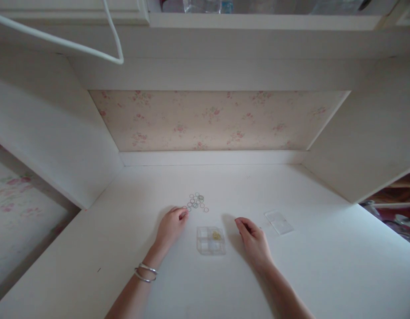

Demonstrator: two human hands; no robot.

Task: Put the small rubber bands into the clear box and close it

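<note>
A loose pile of small thin metal rings [195, 204] lies on the white desk top. My left hand [171, 225] is at the pile's left edge, its thumb and fingers pinched together at one of the rings. Right of the box, my right hand [254, 241] hovers with its fingertips pressed together; anything between them is too small to make out. Between my hands sits a small clear plastic box [205, 253] divided into compartments. Its back right compartment has small yellowish pieces [216, 235] in it.
A clear flat lid [279, 222] lies to the right of my right hand. A short dark sliver [99, 269] is on the desk at left. Side panels and an overhead shelf [258, 21] frame the desk, and a white cable [75, 45] hangs at upper left.
</note>
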